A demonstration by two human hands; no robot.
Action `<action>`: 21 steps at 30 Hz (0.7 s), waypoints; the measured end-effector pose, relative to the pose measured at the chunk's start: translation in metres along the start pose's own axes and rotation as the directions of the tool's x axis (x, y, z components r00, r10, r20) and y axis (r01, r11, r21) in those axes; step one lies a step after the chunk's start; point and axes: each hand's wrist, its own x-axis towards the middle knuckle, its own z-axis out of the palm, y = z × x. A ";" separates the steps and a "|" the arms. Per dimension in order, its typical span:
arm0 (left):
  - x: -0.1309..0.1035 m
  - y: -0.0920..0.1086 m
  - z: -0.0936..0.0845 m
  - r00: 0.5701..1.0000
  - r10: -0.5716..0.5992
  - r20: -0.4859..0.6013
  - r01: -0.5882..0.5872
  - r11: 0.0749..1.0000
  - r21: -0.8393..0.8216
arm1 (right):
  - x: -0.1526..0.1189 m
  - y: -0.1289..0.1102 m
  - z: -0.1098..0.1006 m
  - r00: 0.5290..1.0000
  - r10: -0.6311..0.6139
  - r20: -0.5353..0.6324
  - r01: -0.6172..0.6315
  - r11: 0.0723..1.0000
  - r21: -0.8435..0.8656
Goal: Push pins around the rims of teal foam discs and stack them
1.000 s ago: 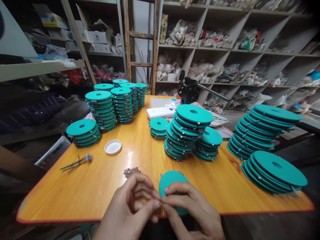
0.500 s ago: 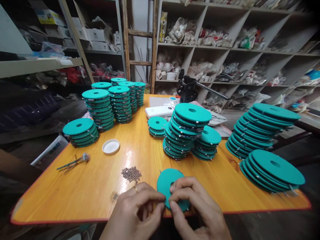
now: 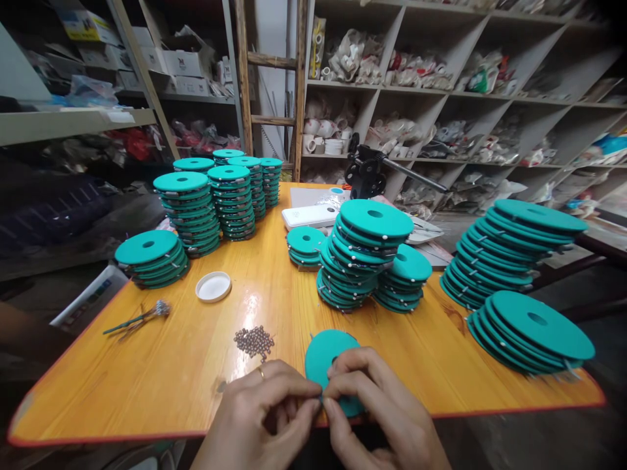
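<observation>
Two bare hands meet at the near edge of a wooden bench (image 3: 281, 287), over one round teal disc (image 3: 318, 358). The fingers of your left hand (image 3: 257, 418) are drawn to a pinch, thumb tip against forefinger tip, with a gold-coloured ring (image 3: 261, 373) on one of them. Those of your right hand (image 3: 392, 414) pinch just beside them, the hand lying across the disc and partly covering its centre hole. Whatever sits between the fingertips is too small to make out. The disc lies close to the bench's rim, so a knock from either wrist could probably tip it off, and anything tiny slipping from the pinch might drop past the edge. The loose heap of beads (image 3: 253, 342), small, rounded and dark metallic, lies near your left knuckles; a sideways sweep of that hand could scatter them. Behind the disc, a tall stack of teal discs (image 3: 376, 220) leans unevenly, white-headed pins showing around its layers; a bump might make it slide. The discs look matte and smooth, perhaps foam, flat with a round hole in the middle. The bench is glossy orange wood with visible grain and a red rim. To the left are a shallow white lid (image 3: 213, 287) and a thin teal-stemmed bundle with wiry ends (image 3: 142, 318).
</observation>
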 end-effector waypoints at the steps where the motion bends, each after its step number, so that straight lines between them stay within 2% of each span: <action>1: 0.000 0.000 0.000 1.000 0.001 0.002 -0.001 1.000 -0.001 | 0.000 0.000 0.000 1.000 -0.002 -0.005 0.002 1.000 -0.003; 12: -0.002 -0.002 0.000 0.999 -0.038 -0.006 0.037 0.999 -0.026 | 0.000 -0.002 -0.002 0.999 0.030 0.039 -0.030 0.999 -0.014; 18: -0.001 -0.001 0.000 1.000 -0.009 -0.018 0.008 0.999 -0.035 | 0.001 0.001 -0.002 0.998 0.002 0.060 0.000 1.000 -0.030; 21: -0.002 -0.002 0.000 0.999 -0.034 -0.018 0.033 0.998 -0.046 | 0.003 0.001 -0.005 0.998 -0.022 0.066 0.027 0.998 -0.064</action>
